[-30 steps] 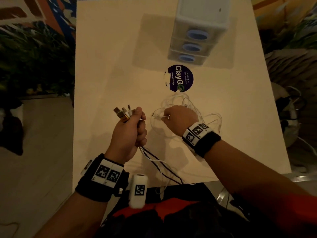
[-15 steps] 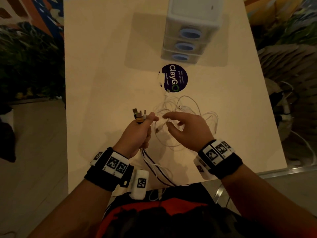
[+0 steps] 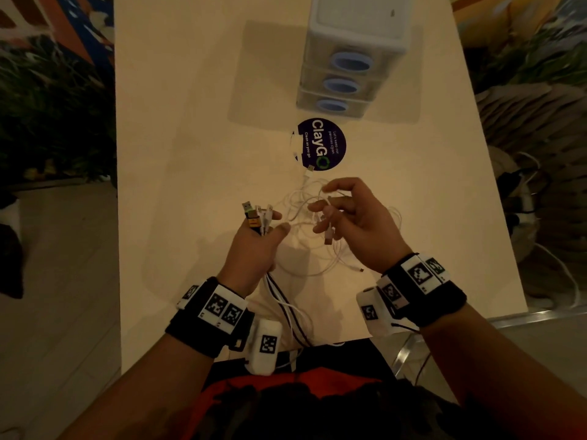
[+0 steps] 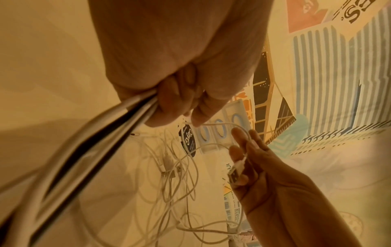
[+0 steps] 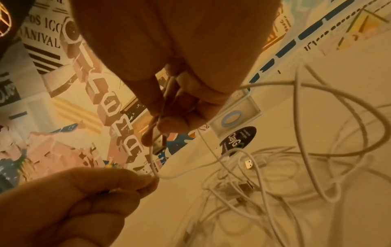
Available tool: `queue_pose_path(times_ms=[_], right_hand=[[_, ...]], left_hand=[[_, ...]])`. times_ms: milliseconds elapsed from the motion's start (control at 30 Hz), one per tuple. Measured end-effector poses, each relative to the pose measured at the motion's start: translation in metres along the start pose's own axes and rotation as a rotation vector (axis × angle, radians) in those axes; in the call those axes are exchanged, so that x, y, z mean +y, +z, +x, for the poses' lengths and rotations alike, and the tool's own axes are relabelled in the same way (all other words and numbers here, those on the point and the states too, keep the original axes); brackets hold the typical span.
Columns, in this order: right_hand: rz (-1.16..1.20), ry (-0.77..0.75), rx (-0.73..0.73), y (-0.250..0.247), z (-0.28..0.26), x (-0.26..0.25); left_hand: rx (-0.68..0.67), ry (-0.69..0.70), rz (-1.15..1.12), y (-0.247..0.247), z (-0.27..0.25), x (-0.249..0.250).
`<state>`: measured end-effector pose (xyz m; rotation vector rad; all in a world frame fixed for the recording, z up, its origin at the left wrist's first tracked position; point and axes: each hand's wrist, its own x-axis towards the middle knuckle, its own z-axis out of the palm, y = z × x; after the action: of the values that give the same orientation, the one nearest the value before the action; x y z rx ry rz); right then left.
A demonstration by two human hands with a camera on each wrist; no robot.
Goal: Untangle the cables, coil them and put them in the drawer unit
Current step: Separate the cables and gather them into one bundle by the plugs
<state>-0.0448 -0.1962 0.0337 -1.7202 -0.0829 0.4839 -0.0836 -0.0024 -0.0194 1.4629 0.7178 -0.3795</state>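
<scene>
Cables [image 3: 305, 217] lie tangled on my tabletop [image 3: 190, 122], a round sticker [image 3: 320, 144] between them and the drawer unit [image 3: 352, 52]. My left hand [image 3: 254, 246] grips plug ends; my right hand [image 3: 352, 223], empty a moment ago, pinches one plug.

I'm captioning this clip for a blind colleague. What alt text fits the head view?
A left hand grips a bundle of cable plugs while the right hand pinches a white cable lifted from a tangle on a pale table. Behind stand a three-drawer unit and a round ClayGo sticker.
</scene>
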Motion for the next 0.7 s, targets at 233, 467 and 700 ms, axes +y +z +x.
queue_pose_path(times_ms=[233, 467, 700], right_hand=[[-0.047, -0.034, -0.062, -0.023, 0.001, -0.029], [-0.208, -0.072, -0.280, -0.021, -0.018, -0.038], [-0.525, 0.037, -0.386, -0.010, -0.025, -0.005]], left_hand=[[-0.083, 0.171, 0.049, 0.008, -0.012, 0.006], [-0.113, -0.213, -0.331, 0.007, -0.016, 0.024], [-0.073, -0.040, -0.181, 0.009, -0.022, 0.024]])
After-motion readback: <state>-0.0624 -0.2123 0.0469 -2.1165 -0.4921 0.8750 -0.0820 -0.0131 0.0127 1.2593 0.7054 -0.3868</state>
